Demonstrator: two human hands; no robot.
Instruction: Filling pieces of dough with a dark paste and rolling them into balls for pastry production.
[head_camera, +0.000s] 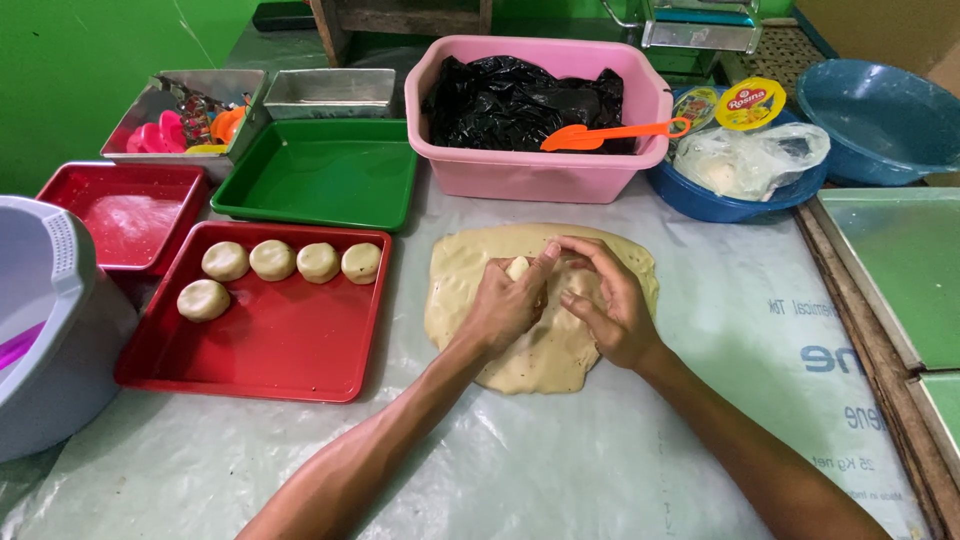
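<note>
- Head view: the flattened dough sheet (545, 350) lies mid-table on the plastic-covered table (620, 460).
- Left hand (505, 305) pinches a small dough lump (518, 267).
- Right hand (605, 305), fingers curled, presses the sheet.
- Red tray (270, 350) at the table's left edge holds five dough balls (273, 259).

The table (650, 440) is covered with a clear plastic sheet (560, 470), and a flattened slab of dough (460, 270) lies on it near the middle. To its left sit 2 red trays (300, 350), a green tray (320, 170) and a grey tub (50, 330). Behind it stand a pink basin (540, 170) and a blue bowl (710, 200).
</note>
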